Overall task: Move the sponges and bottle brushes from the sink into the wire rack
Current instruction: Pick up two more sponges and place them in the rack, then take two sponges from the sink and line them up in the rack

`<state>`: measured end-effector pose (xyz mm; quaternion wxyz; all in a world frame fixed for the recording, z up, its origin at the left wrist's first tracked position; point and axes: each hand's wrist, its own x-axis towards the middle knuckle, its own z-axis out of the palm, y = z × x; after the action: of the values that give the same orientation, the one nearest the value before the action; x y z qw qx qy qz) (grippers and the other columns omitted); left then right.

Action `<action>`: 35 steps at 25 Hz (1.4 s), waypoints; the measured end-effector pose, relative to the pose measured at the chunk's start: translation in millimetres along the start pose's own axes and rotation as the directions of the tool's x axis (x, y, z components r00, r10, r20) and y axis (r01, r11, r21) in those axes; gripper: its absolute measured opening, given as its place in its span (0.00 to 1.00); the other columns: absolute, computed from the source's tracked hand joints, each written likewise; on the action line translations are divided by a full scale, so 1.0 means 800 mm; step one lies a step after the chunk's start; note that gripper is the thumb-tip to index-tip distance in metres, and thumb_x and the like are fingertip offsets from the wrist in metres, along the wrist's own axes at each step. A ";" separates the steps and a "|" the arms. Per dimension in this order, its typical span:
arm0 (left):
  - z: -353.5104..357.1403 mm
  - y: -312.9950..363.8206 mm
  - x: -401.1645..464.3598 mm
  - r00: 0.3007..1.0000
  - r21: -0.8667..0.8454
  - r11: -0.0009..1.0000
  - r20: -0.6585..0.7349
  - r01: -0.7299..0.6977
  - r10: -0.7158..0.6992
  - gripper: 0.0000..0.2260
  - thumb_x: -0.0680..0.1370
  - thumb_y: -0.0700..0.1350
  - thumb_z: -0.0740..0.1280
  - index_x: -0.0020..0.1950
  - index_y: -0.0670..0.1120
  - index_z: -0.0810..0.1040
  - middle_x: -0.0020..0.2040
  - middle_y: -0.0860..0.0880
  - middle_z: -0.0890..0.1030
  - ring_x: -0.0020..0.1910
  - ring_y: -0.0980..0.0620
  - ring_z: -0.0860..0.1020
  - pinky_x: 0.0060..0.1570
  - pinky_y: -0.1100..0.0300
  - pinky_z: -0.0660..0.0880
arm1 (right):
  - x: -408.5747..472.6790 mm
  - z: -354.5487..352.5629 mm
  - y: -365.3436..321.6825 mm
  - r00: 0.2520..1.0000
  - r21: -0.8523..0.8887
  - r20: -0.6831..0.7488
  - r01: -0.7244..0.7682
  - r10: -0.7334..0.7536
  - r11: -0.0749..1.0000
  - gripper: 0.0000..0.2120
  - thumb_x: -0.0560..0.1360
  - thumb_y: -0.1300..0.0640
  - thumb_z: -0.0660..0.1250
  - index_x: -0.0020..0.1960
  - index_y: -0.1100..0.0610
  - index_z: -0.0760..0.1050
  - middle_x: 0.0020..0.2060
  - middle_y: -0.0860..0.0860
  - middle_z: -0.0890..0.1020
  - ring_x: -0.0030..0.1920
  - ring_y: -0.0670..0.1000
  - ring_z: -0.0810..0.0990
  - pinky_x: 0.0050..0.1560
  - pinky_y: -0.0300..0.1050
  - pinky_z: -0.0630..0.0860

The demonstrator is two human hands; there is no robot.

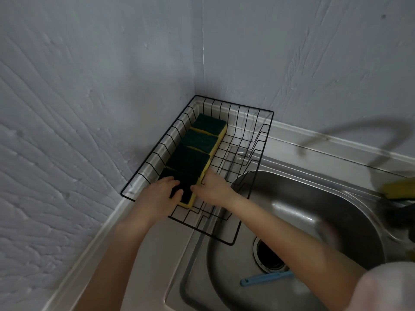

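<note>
While both hands press the nearest sponge (187,187) flat in the rack (253,140), left hand (160,187) and right hand (213,187) pinch its sides. It looks soft, light and squashy.

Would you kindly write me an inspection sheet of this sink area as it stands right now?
Surface: steel sink with a drain, set in a wall corner.
Job's things: black wire rack sits partly over the basin; four green-and-yellow sponges lie in a row along its left side, the nearest sponge between both hands. A blue brush handle lies in the basin; another yellow sponge shows at the right edge, blurred.
Clutter: nothing seen.
Hands: left hand and right hand touch the nearest sponge's sides; grip unclear.
Cables: nothing seen.
Surroundings: textured grey walls; a blurred curved faucet on the right.
</note>
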<state>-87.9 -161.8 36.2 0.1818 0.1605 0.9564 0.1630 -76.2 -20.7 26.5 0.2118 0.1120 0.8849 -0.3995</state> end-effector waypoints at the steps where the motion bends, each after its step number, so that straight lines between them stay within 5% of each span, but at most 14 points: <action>1: -0.002 0.003 -0.003 1.000 -0.011 1.000 -0.021 -0.015 0.015 0.20 0.79 0.47 0.57 0.70 0.43 0.64 0.73 0.45 0.65 0.70 0.48 0.66 0.69 0.54 0.65 | -0.007 -0.005 -0.001 0.999 -0.044 -0.012 0.030 -0.030 0.999 0.27 0.76 0.54 0.61 0.70 0.64 0.58 0.67 0.61 0.68 0.67 0.58 0.68 0.63 0.47 0.69; 10: -0.013 0.053 -0.053 0.983 0.053 0.990 -0.124 -0.132 0.138 0.22 0.78 0.47 0.58 0.71 0.45 0.61 0.71 0.45 0.68 0.67 0.46 0.69 0.65 0.50 0.68 | -0.089 -0.039 0.018 0.956 -0.358 -0.188 0.149 -0.227 0.922 0.28 0.76 0.52 0.61 0.73 0.57 0.58 0.72 0.56 0.65 0.72 0.57 0.60 0.72 0.53 0.57; 22: 0.070 0.168 -0.133 0.898 0.064 0.907 -0.123 -0.417 0.422 0.21 0.77 0.46 0.60 0.70 0.47 0.63 0.69 0.46 0.69 0.66 0.48 0.70 0.64 0.53 0.68 | -0.234 -0.055 0.157 0.909 -0.127 -0.416 -0.013 -0.041 0.992 0.28 0.75 0.56 0.63 0.73 0.56 0.59 0.72 0.54 0.65 0.73 0.55 0.60 0.74 0.47 0.57; 35: 0.120 0.267 -0.161 0.859 0.058 0.857 -0.002 -0.512 0.513 0.21 0.77 0.47 0.60 0.70 0.48 0.62 0.70 0.48 0.67 0.68 0.48 0.68 0.67 0.52 0.66 | -0.315 -0.086 0.237 0.856 -0.015 -0.515 -0.073 0.055 0.997 0.27 0.74 0.57 0.63 0.72 0.56 0.61 0.71 0.54 0.67 0.71 0.57 0.64 0.70 0.46 0.61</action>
<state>116.9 6.2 68.9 0.1191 0.4124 0.8850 0.1801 197.0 148.5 59.5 -0.0169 0.2402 0.9118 -0.3328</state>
